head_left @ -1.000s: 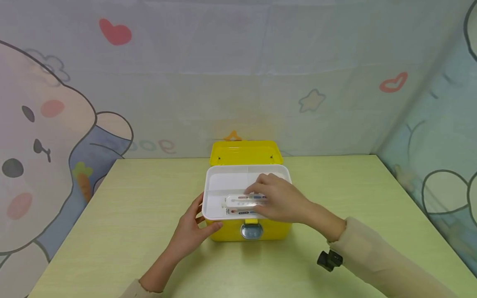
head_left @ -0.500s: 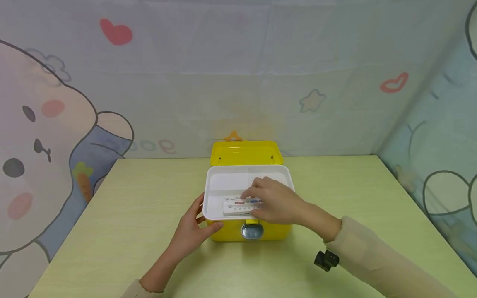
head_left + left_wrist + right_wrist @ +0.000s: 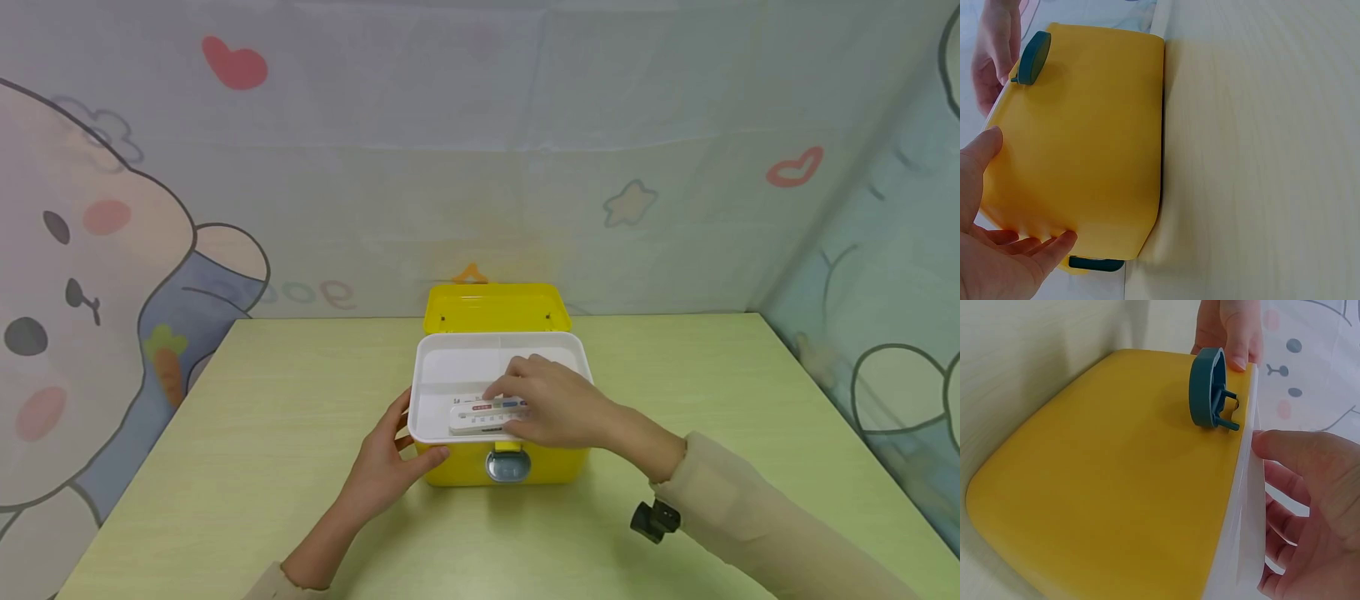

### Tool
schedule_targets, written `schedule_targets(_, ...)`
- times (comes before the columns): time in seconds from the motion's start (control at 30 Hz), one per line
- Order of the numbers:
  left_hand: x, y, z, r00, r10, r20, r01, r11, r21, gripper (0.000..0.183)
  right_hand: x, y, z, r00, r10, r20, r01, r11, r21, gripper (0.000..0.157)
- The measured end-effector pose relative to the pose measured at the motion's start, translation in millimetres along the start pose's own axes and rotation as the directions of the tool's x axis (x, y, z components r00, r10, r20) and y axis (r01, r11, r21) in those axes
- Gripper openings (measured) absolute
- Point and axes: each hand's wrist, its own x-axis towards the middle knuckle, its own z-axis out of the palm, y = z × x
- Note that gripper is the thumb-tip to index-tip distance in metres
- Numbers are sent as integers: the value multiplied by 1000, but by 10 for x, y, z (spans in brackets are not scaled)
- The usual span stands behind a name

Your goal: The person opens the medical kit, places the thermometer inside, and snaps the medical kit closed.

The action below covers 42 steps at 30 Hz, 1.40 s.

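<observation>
A yellow storage box [image 3: 457, 471] stands on the table with its lid [image 3: 498, 308] raised at the back. On top sits a white divided tray [image 3: 457, 354]. My left hand [image 3: 386, 462] grips the box's front left corner, thumb on the front and fingers along the side. Over the tray's front section, my right hand [image 3: 558, 404] holds a flat white thermometer [image 3: 480, 417] with a printed scale and red and blue labels, its right end hidden by the fingers. Small dark print shows just behind the thermometer. In the right wrist view my thumb is at the tray's white edge.
The box's grey-blue latch [image 3: 508, 465] hangs open at the front, below a yellow tab. A teal handle [image 3: 1096, 264] is on the box's side. The pale wood table [image 3: 300, 375] meets a cartoon-printed cloth [image 3: 375, 208] behind. A small black camera [image 3: 656, 521] is on the right wrist.
The thermometer has come down and toward the front of the tray, with my right hand shifting slightly left. In the last half second almost nothing has moved. My left hand stays on the box corner.
</observation>
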Motion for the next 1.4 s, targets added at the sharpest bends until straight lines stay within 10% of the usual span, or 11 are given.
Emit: schedule_targets(1.4,4,12,1,999,-33,2,33,999,-1,85,-52,191,-161,994,91,-57,-88,994,66,32)
